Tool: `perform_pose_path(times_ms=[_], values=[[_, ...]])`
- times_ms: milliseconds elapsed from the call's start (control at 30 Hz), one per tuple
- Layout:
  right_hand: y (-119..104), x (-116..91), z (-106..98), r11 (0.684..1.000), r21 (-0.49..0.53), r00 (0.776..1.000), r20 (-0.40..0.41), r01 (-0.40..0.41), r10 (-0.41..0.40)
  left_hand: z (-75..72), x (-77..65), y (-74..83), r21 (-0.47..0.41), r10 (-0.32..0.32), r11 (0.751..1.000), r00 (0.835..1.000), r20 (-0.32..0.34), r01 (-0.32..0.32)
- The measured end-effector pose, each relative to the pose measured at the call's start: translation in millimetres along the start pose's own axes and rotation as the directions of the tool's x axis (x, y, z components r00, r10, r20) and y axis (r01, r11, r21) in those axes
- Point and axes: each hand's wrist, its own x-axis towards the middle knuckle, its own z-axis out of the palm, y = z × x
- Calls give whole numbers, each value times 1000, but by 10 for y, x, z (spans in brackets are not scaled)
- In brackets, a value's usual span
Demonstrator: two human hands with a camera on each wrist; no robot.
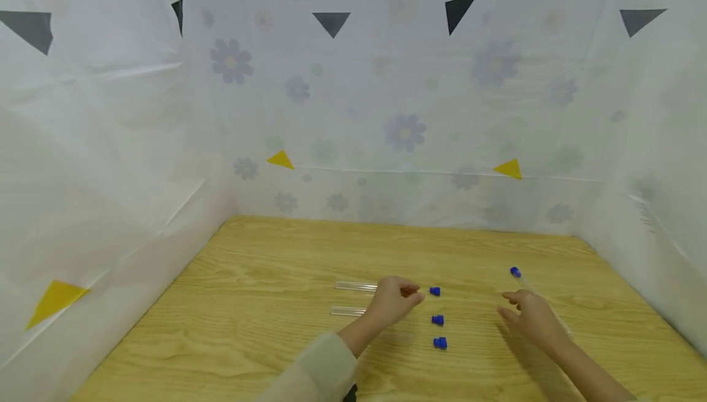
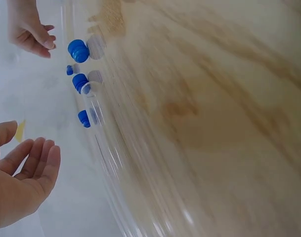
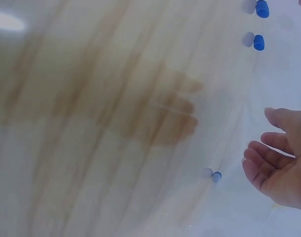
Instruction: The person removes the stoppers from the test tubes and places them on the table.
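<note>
My left hand (image 1: 389, 302) hovers over the clear glass test tubes (image 1: 353, 286), its fingers loosely bent with nothing between them. In the left wrist view, its palm (image 2: 21, 190) faces the tubes (image 2: 110, 153), which lie side by side. Just right of that hand, three blue stoppers (image 1: 437, 320) sit in a column on the table. My right hand (image 1: 533, 319) is held above a tube with a blue stopper (image 1: 515, 272) at its far end, partly covering it. Relaxed fingers and a bare palm (image 3: 283, 173) show in the right wrist view.
The wood-grain table (image 1: 265, 255) is enclosed by pale flowered sheeting (image 1: 353, 113) at the back and sides. Black and yellow triangles (image 1: 508, 169) are stuck on the sheeting. A small black object (image 1: 350, 393) shows beneath the left sleeve.
</note>
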Motion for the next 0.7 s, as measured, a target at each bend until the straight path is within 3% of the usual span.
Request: perform_pose_path(times_ms=[200,467,700], values=[[71,-19,-20,1000,-13,1000,-28,-12,12,93,49,16,-11,-13,1000,1000,2,13],[231,-29,-48,999,-33,998,-48,-42,41,194,103,69,-36,-90,995,996,-12,89],[313,-54,-107,995,-55,995,-58,-81,78,254,138,103,-56,-102,993,995,-21,101]])
